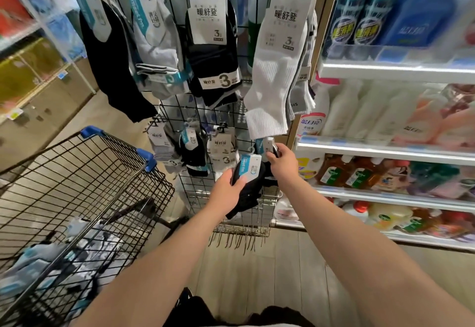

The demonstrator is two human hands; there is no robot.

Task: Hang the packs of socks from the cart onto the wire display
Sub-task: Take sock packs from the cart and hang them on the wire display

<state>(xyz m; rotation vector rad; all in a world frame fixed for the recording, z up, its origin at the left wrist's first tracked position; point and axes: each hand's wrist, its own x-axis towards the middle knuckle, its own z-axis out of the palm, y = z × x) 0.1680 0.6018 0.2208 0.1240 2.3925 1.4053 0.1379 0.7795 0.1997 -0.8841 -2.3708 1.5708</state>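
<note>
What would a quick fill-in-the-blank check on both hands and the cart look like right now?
The left hand grips a sock pack whose socks are ____. The right hand pinches a second pack just ____ the long white socks hanging on the wire display. The cart stands on the person's ____ side.
Missing words: black; below; left.

Black wire shopping cart (77, 172) with blue corner guards; black sock pack (248, 185) with blue-and-white label; white ribbed socks (272, 82).
</note>
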